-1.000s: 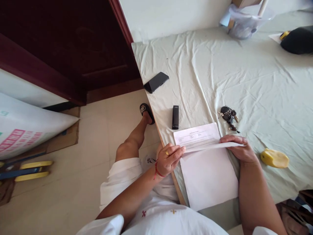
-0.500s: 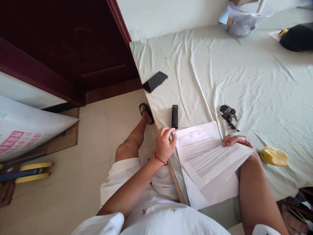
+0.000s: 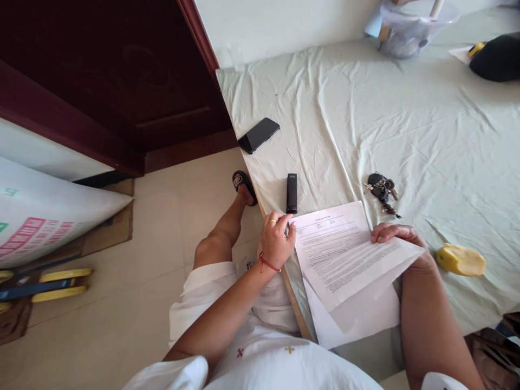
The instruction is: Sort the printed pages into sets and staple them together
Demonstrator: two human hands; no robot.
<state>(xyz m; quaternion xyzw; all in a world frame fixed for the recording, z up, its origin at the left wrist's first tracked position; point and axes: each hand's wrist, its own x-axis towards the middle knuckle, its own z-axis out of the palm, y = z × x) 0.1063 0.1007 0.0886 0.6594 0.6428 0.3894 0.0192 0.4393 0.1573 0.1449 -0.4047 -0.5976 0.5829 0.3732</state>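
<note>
The papers [image 3: 333, 230] lie just right of the left hand [image 3: 277, 239], long axis running away from the body, along the table edge [image 3: 295, 304]. The left fingers curl at their top-left corner, whether pinching I cannot tell, below the black object [image 3: 291, 193]; the right hand [image 3: 404, 234] grasps their lifted right side, with cloth [image 3: 426, 146] stretching beyond the keys [image 3: 382, 189].

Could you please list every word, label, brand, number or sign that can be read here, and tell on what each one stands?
None reads surely enough to quote.
Printed sheet: heading and lines of text, too small.
White sack: pink and green lettering, too blurred.
Small black device: faint pale marking near its upper end, too small.
Black slipper: pale emblem, too small to make out.
</note>
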